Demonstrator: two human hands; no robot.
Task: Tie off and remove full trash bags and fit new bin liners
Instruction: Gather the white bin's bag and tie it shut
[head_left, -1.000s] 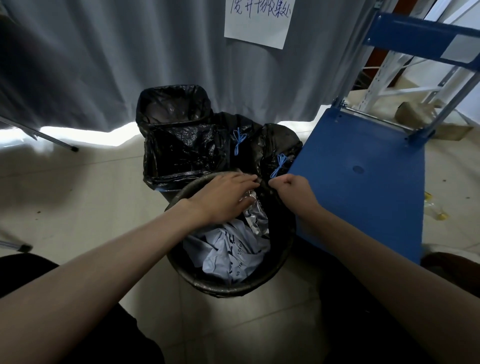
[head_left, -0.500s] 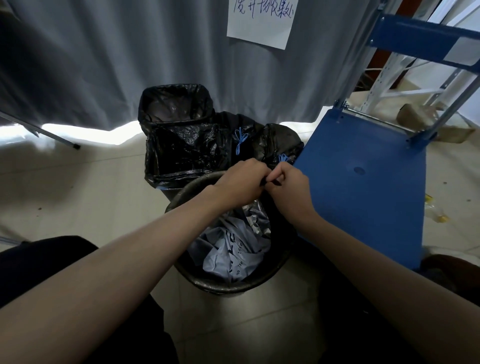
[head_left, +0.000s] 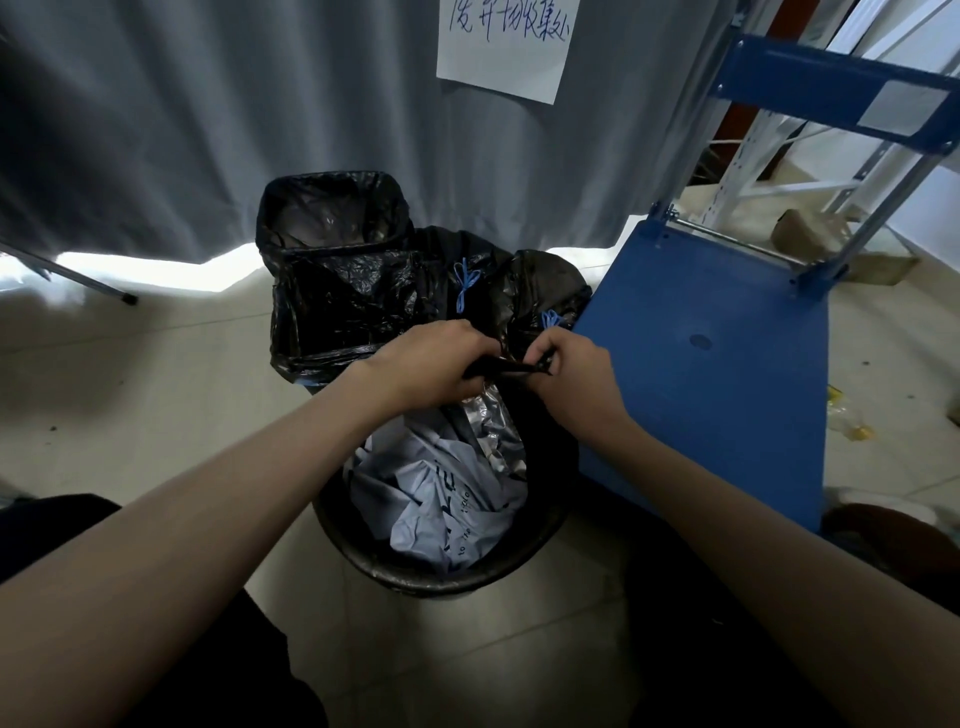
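- Black liner (head_left: 511, 367) edge is gathered at the far rim of the round bin (head_left: 441, 577), which stands on the near floor
- Left hand (head_left: 426, 358) and right hand (head_left: 569, 371) each clench a twist of that liner, fingers curled, nearly touching
- White crumpled paper (head_left: 415, 499) fills the bin
- Tied bags (head_left: 519, 286) sit beyond; blue cart (head_left: 727, 364) right

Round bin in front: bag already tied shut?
No. The liner is open, crumpled white paper showing, while the left hand and right hand pinch its far rim.
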